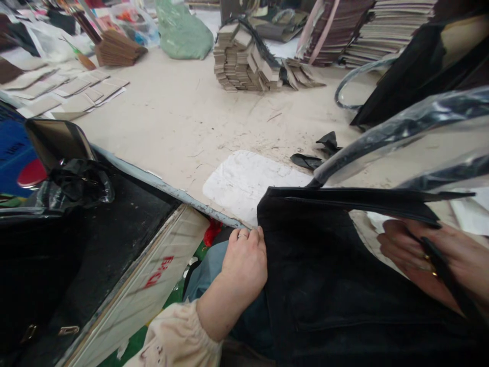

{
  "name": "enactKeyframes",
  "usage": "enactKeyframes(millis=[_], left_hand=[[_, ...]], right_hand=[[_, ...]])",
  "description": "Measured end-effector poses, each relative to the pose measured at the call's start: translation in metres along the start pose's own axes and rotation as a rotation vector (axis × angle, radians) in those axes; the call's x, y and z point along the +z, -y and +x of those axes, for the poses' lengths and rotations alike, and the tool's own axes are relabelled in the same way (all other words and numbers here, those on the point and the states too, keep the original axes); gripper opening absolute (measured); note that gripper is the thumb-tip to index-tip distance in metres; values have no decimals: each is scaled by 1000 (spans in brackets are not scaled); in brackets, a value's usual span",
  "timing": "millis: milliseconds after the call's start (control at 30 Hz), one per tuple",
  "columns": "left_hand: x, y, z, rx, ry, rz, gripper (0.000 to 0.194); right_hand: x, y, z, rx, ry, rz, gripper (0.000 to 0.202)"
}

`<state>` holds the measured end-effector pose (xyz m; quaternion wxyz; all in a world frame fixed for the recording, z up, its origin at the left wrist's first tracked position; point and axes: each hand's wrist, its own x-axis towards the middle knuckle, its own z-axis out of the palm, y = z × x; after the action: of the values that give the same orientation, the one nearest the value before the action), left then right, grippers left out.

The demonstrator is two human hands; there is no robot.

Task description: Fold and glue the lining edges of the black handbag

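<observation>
A black bag (328,275) lies tilted over the table's front edge, its top edge folded over and its long handles wrapped in clear plastic (382,137). At its upper left corner, my left hand (244,260) is closed, fingers curled over the edge. My right hand (416,255) is on the other side, under the end of the folded top edge, fingers bent in against the bag. A thin black strip (439,265) crosses in front of that hand and hides part of it.
Bundled cardboard pieces (244,61) and a green plastic bag (183,30) stand at the back of the table (153,117). Small black scraps (307,161) lie near a white patch (252,178). Another black bag (416,71) is at right; black bags (46,265) fill the left.
</observation>
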<state>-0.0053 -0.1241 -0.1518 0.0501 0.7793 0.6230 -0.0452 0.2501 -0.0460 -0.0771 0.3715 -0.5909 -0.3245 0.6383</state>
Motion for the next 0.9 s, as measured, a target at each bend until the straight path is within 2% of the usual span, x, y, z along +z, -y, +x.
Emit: enactKeyframes(millis=[133,267,333,433,533,633,767,833,900], left_hand=[[-1,-2,-4,-23,-39,-54,41],[-7,-2,-10,-44,-54,-117,42],[-9,0,-10,11,-53,-139,42],[-9,3,-6,169,-88,-192,40],[-6,-2,15,388,-125,-254,42],[-4,-22,52,560,-92,-283,42],[-3,-54,94,583,61,-284,34],[2,-60,104,598,158,-262,31],[12,-58,105,601,163,-240,28]], right_hand=[[-3,-3,2,22,16,20,28],[-7,-6,4,38,31,55,22],[-6,-7,4,17,81,65,16],[0,-8,2,-32,162,38,14],[11,-8,2,-51,242,-83,27],[21,-8,4,-98,302,-82,35],[26,-12,5,-178,413,-187,32],[28,-14,3,-250,458,-288,30],[29,-16,1,-318,486,-357,28]])
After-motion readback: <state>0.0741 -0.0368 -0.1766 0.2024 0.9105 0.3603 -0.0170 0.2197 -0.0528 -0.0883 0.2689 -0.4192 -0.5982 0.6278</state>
